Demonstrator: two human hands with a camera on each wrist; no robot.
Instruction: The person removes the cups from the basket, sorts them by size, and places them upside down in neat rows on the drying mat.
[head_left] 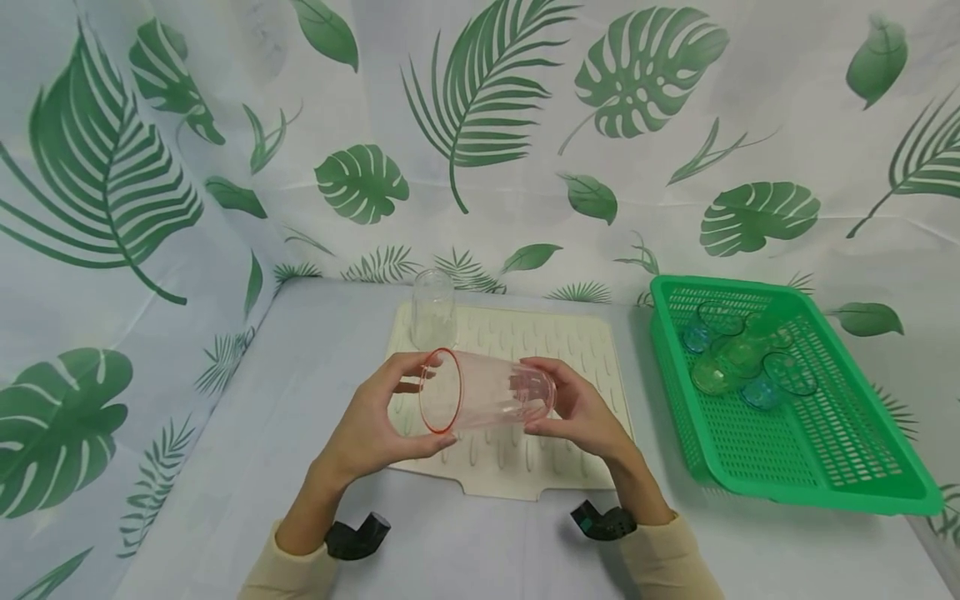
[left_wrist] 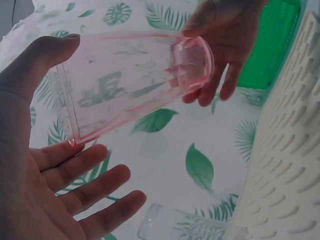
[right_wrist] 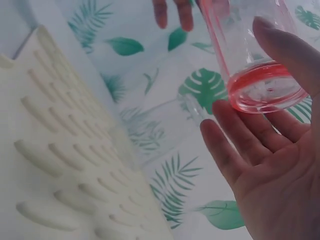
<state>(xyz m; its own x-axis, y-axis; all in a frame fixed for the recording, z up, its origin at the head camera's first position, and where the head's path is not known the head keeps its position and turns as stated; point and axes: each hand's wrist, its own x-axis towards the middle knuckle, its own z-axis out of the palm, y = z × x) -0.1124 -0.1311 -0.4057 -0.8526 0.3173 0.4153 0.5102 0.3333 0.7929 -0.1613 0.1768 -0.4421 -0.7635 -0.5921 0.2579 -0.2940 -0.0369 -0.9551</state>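
Note:
A clear pink plastic cup point(head_left: 487, 400) lies on its side in the air above a cream ribbed drying mat point(head_left: 570, 350), with its red-rimmed mouth to the left. My left hand point(head_left: 371, 421) holds the rim end, thumb on top and fingers under the rim point(left_wrist: 75, 142). My right hand point(head_left: 581, 412) holds the thick base, thumb over it and fingertips beneath point(right_wrist: 235, 125). In the left wrist view the pink cup point(left_wrist: 125, 85) spans from my palm to the right hand point(left_wrist: 220, 30). The right wrist view shows the cup's base point(right_wrist: 265, 90) from below.
A clear cup point(head_left: 432, 308) stands mouth down at the mat's back left corner. On the right a green perforated basket point(head_left: 787, 467) holds several green and blue cups point(head_left: 738, 358). Leaf-print sheeting covers the table and walls.

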